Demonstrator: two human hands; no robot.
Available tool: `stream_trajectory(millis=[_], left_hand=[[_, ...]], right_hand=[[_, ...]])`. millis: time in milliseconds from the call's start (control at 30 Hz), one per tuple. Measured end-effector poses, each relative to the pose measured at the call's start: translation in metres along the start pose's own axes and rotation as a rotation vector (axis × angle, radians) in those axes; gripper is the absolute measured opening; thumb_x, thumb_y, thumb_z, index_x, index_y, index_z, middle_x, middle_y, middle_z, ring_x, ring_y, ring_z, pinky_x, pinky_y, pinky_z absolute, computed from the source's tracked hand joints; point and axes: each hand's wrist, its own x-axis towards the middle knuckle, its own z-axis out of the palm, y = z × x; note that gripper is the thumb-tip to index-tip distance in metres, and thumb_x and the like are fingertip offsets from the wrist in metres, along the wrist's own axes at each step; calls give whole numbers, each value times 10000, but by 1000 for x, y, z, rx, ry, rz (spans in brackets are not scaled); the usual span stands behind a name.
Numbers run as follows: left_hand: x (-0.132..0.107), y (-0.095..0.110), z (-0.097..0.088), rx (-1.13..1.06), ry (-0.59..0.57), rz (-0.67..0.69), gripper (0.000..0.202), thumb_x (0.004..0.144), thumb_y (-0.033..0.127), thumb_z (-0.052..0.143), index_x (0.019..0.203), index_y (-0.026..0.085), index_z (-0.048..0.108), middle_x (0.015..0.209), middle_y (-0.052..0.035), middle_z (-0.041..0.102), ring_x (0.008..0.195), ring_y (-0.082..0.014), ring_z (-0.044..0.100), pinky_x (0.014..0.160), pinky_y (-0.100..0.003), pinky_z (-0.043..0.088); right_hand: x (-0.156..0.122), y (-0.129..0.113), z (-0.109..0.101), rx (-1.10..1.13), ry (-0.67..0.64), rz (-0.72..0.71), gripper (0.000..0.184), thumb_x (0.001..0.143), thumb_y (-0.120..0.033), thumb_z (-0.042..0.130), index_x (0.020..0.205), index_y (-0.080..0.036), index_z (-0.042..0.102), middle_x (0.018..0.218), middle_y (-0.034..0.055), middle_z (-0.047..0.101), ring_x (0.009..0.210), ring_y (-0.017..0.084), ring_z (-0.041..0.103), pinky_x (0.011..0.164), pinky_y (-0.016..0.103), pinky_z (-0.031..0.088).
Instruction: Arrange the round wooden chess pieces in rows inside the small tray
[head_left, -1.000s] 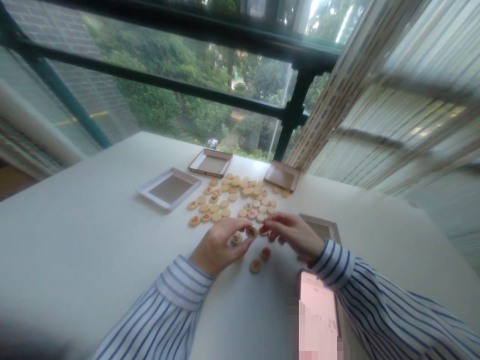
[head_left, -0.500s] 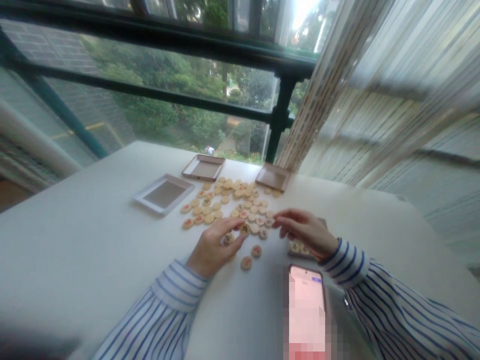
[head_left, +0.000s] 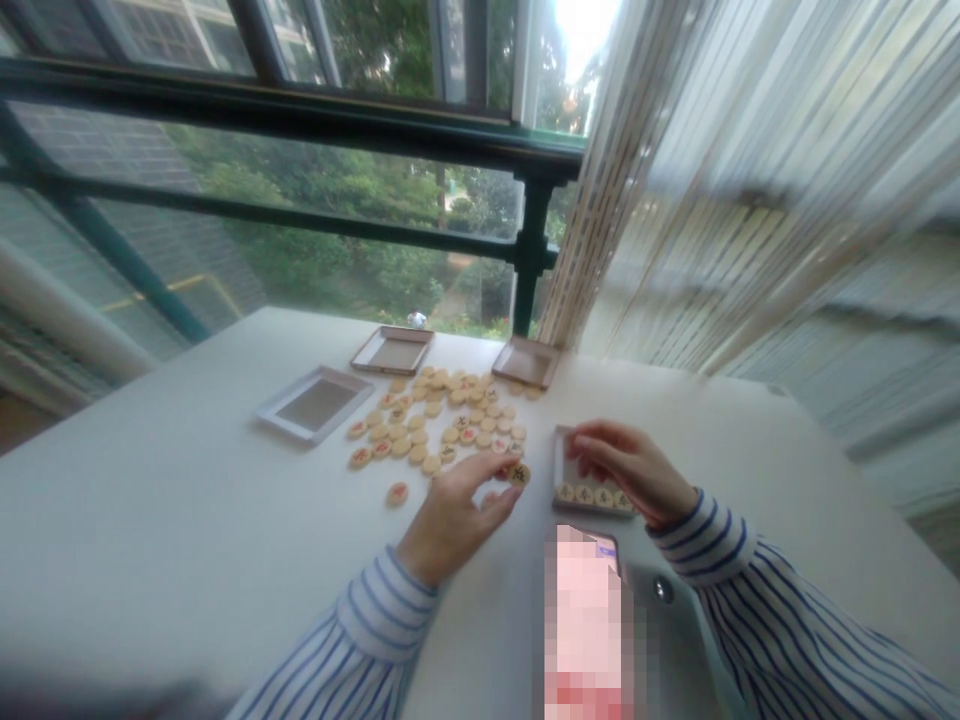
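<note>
Smartphone [head_left: 589,600], most of it pixelated, lay nearest on the white table [head_left: 150,480], just short of an open box [head_left: 559,460]. Past it, the left hand [head_left: 454,510] pinched one xiangqi piece [head_left: 518,474] between thumb and forefinger, black character turned towards the viewer. Piece was a round disc, so no long axis to note; it stood clear of the tabletop, between the two hands, left of the box's left wall and apart from it. Left hand nearer to it, being the one in contact. Right hand [head_left: 619,465] hung over the box, fingers loosely bent; could not tell whether anything was held under them. Four black-lettered pieces [head_left: 584,494] lay side by side along the box's near wall, face up, the row running left to right; bare floor showed behind them. One red-lettered piece [head_left: 397,494] sat alone to the left of the left hand. Farther out, loose pieces [head_left: 417,453] spread across the table, many with no marking showing. Behind these, three shallow trays: white-rimmed [head_left: 271,424] at left, two brown, one mid-left [head_left: 361,352], one right [head_left: 551,375]. Beyond the table, dark green railing [head_left: 533,225], string curtain [head_left: 600,170], shrubs.
</note>
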Motion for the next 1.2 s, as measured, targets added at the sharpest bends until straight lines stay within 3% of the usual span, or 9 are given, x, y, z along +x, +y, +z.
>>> stream_trajectory(millis=[267,533,900,1200], left_hand=[[18,21,19,-54,-32,43,250,778,230,572,1025,197,589,898,-42,653,814,-150,603,766,-308,497],[40,30,36,-126,-66,76,251,766,188,575,1016,186,596,891,-37,646,799,-138,592,751,-284,488],[38,19,48,-142,-45,93,242,787,213,557,1025,181,590,853,-53,640,786,-152,591,741,-306,489],[32,10,55,-109,-30,134,235,783,213,564,1015,188,592,833,-56,643,778,-160,592,741,-320,489]], right_hand=[[-10,6,-18,46,31,-17,308,725,-389,626,911,-145,605,784,53,652,591,100,542,514,232,384],[-12,16,-30,61,37,-53,293,734,-369,625,926,-149,609,770,47,652,598,104,540,545,246,399],[-11,22,-35,-79,109,-144,250,766,-371,591,914,-171,614,781,54,661,620,128,563,567,273,443],[-12,30,-28,-90,103,-108,264,749,-389,608,905,-176,620,759,47,658,610,130,575,580,279,482]])
